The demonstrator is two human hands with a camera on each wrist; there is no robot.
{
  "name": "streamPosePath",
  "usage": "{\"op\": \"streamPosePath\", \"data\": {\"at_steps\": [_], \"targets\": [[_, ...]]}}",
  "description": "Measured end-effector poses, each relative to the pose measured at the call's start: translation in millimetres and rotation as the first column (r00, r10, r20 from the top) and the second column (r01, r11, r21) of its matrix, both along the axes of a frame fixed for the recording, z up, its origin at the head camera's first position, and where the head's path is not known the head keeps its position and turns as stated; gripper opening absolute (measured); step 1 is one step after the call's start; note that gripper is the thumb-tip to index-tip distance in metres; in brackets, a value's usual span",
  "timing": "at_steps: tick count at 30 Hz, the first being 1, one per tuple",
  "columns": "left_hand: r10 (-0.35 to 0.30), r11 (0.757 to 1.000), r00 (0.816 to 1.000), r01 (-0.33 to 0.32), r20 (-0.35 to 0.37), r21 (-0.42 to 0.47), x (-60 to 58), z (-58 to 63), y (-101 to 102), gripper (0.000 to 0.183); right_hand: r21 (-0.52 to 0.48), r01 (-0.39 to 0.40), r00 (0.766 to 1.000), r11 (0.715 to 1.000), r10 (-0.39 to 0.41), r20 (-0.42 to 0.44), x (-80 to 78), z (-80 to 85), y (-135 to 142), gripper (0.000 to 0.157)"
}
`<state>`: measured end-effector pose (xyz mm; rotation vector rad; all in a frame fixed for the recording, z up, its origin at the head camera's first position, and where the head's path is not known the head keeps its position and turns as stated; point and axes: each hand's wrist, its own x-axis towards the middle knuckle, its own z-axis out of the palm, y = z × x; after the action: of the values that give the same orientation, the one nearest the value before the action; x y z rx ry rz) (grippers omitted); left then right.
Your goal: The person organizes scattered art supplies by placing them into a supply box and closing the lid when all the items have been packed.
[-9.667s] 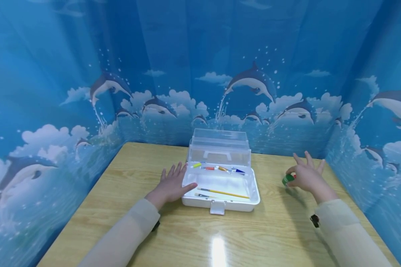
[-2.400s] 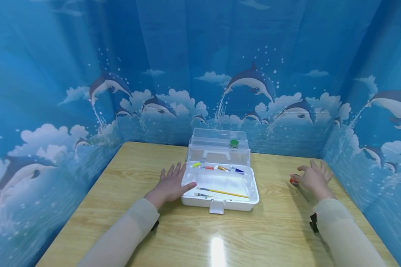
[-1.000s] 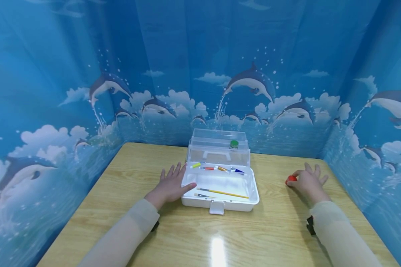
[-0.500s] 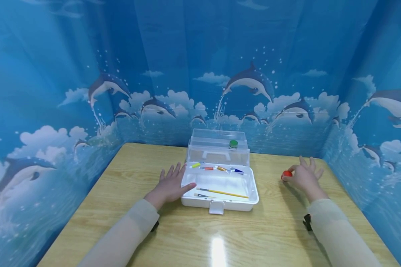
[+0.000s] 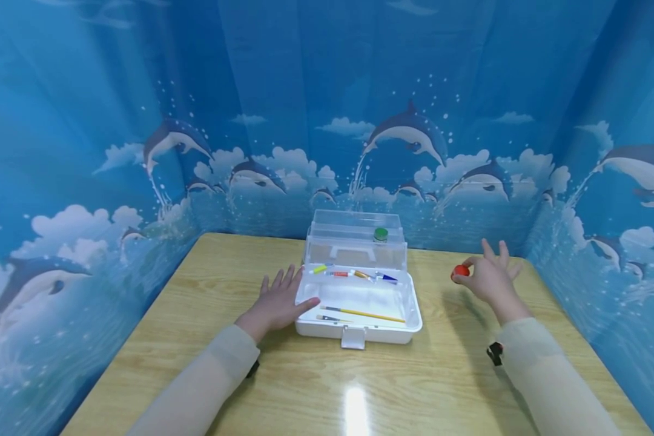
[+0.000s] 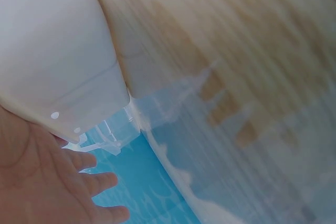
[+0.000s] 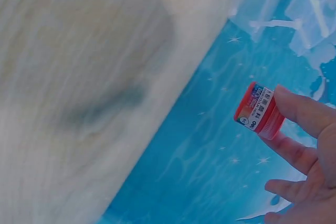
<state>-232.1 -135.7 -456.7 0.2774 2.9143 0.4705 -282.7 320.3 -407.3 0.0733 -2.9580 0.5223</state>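
Observation:
A small red paint jar [image 5: 460, 274] is pinched between the thumb and forefinger of my right hand [image 5: 492, 280], held up over the right side of the table. In the right wrist view the jar [image 7: 258, 109] lies on its side in the pinch, its printed label showing. My left hand [image 5: 277, 304] rests with fingers spread against the left edge of a white plastic box [image 5: 323, 330]. The box stands open, its clear lid [image 5: 354, 219] tipped back. A green-capped jar [image 5: 380, 234] sits in the lid area at the back.
Inside the box, a yellow paint tube [image 5: 320, 269], an orange-red tube [image 5: 340, 274], an ochre tube [image 5: 363, 275] and a blue tube [image 5: 387, 278] lie along the back. Two paintbrushes, one a long yellow brush [image 5: 365, 314], lie near the front. A dolphin-print curtain [image 5: 283, 121] surrounds the wooden table [image 5: 414, 387].
Earlier my right hand held the green jar, which now sits in the lid area. It has since taken hold of the red jar, lifted it and moved left. My left hand stays put.

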Motion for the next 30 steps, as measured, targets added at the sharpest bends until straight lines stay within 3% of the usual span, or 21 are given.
{"op": "streamPosePath", "data": {"at_steps": [30], "targets": [[-0.014, 1.000, 1.000, 0.014, 0.001, 0.002, -2.3, 0.9, -1, 0.101, -0.038, -0.042, 0.992, 0.998, 0.037, -0.124, -19.7, 73.0, -81, 0.044]]}}
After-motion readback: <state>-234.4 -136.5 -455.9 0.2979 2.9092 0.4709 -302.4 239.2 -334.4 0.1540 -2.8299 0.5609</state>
